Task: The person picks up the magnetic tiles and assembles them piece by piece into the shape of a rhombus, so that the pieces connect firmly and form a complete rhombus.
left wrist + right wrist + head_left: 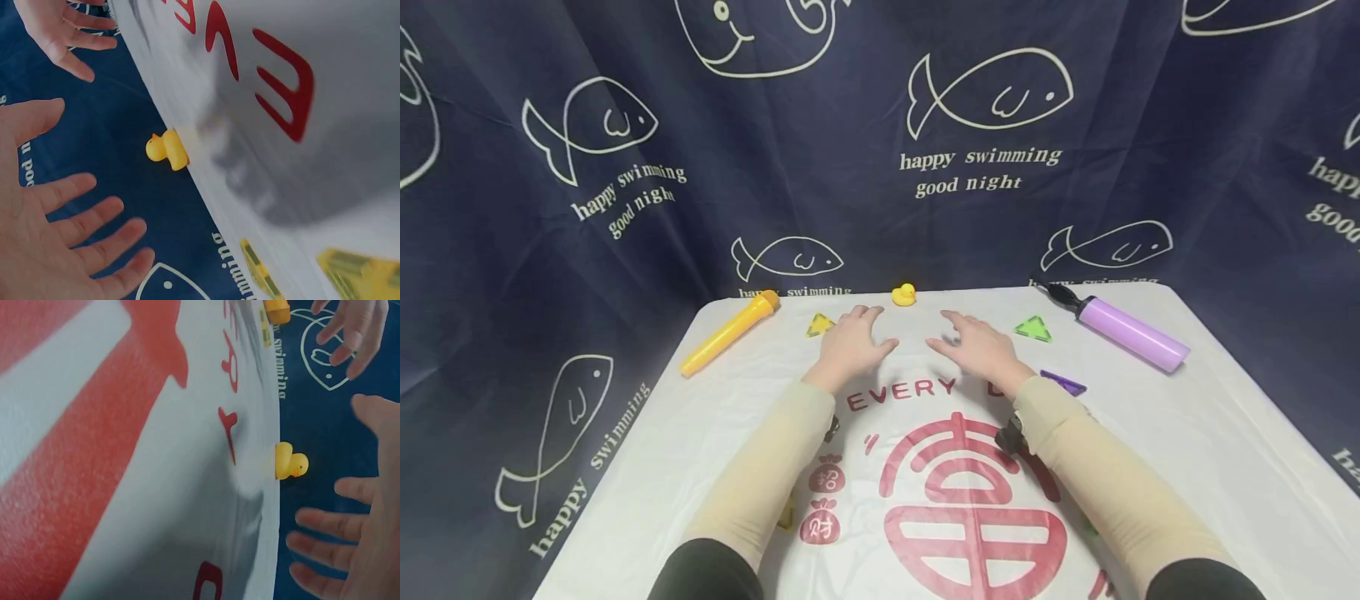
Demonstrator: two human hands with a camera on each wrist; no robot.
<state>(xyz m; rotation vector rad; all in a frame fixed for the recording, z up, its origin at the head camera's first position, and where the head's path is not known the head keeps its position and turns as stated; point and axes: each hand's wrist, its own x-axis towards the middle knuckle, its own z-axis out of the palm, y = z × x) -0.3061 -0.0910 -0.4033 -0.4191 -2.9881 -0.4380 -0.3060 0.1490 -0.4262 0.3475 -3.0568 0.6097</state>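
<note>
A small yellow rubber duck [904, 295] sits at the table's far edge, its beak toward the right. Left of it my left hand [852, 346] hovers with fingers spread and relaxed. My right hand [976, 343] is held on the other side, fingers loosely extended toward the duck. Neither hand touches the duck; in the left wrist view a gap lies between the fingers [103, 222] and the duck [167, 150]. The right wrist view also shows the duck [290, 461] apart from the right hand [369, 537]. A yellow triangular tile [820, 325] lies beside the left hand.
An orange toy microphone [730, 333] lies at the far left. At the right are a green triangular tile [1033, 328], a purple tile [1063, 382] and a purple hand pump [1133, 333]. A dark blue curtain [880, 208] hangs behind the white-covered table [655, 467].
</note>
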